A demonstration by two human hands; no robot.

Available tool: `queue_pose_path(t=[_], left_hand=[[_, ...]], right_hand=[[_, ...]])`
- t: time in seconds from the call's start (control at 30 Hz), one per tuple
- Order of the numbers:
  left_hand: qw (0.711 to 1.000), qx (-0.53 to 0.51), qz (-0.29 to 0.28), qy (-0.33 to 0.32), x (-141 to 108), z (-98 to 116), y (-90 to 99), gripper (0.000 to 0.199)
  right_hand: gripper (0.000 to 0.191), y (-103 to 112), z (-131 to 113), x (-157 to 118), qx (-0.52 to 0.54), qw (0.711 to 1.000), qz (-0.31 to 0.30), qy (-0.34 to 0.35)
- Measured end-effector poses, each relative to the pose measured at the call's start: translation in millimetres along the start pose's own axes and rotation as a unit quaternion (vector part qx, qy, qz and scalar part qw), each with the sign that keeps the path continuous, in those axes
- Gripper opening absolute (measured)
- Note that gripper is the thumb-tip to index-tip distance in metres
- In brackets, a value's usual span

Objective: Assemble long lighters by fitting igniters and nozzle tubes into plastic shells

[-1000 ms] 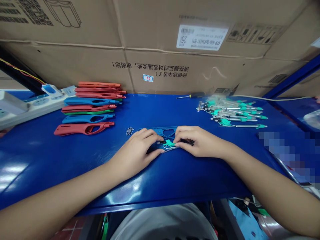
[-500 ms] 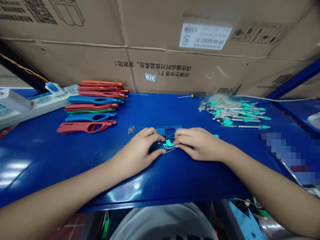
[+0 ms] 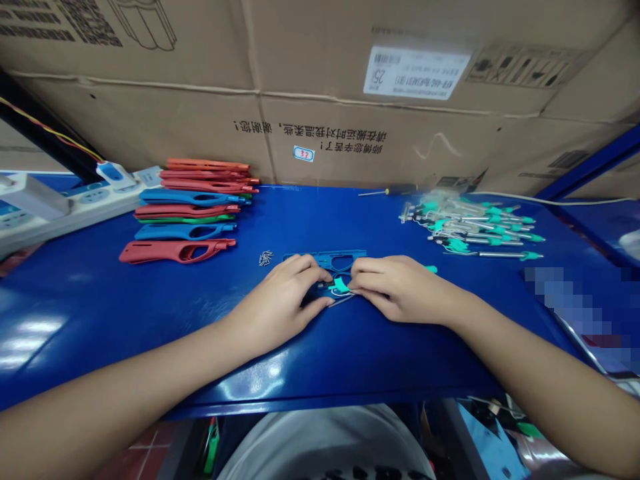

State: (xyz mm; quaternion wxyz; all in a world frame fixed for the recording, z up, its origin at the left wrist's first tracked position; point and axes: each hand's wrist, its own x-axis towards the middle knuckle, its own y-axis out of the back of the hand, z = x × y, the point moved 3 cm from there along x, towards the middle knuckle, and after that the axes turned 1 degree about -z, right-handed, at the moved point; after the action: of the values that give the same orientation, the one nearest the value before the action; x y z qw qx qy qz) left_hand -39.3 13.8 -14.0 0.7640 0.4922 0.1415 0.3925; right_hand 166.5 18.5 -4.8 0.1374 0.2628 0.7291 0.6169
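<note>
Between my two hands is a lighter mechanism with a green trigger (image 3: 341,285), a white wire and a thin metal tube. My left hand (image 3: 285,293) pinches its dark left end between thumb and fingers. From the other side my right hand (image 3: 395,288) has its fingertips closed on the part by the green trigger. Just behind the fingers a blue lighter casing half (image 3: 345,256) lies flat on the table, partly covered by both hands. A small pile of screws (image 3: 266,258) sits left of the casing.
Red, blue, green and orange lighter casings (image 3: 175,251) lie in a row at the left, beside a white power strip (image 3: 95,212). Several lighter mechanisms (image 3: 480,223) are heaped at the right. A screwdriver (image 3: 387,191) rests against the cardboard box (image 3: 320,107) at the back.
The whole view has shifted slightly, so things sit a little further right. Both hands keep nearly the same pose on the mechanism.
</note>
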Motion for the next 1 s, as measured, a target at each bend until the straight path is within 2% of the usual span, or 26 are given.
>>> queue_pose_path(t=[0.2, 0.37, 0.5, 0.67, 0.83, 1.0], left_hand=[[0.998, 0.059, 0.007, -0.034, -3.5, 5.3, 0.0, 0.03], [0.991, 0.116, 0.023, -0.066, -4.7, 8.4, -0.9, 0.036], [0.988, 0.132, 0.027, -0.073, -5.6, 9.0, 0.7, 0.036], [0.985, 0.154, 0.011, -0.074, -6.4, 13.1, 3.0, 0.038], [0.984, 0.157, -0.017, -0.083, -8.0, 16.0, -0.5, 0.039], [0.985, 0.154, -0.024, -0.074, -8.9, 16.2, -2.6, 0.04]], right_hand=[[0.025, 6.4, -9.5, 0.4, -0.103, 0.994, -0.029, 0.023], [0.025, 9.3, -16.7, -0.1, -0.14, 0.989, -0.017, 0.042], [0.026, 14.8, -11.9, -3.1, -0.113, 0.993, 0.043, 0.012], [0.026, 23.3, 5.9, -8.2, -0.096, 0.988, 0.106, -0.055], [0.025, 24.6, 16.3, -9.6, -0.082, 0.987, 0.102, -0.093], [0.019, 22.3, 12.1, -9.0, -0.007, 0.997, 0.056, -0.06]])
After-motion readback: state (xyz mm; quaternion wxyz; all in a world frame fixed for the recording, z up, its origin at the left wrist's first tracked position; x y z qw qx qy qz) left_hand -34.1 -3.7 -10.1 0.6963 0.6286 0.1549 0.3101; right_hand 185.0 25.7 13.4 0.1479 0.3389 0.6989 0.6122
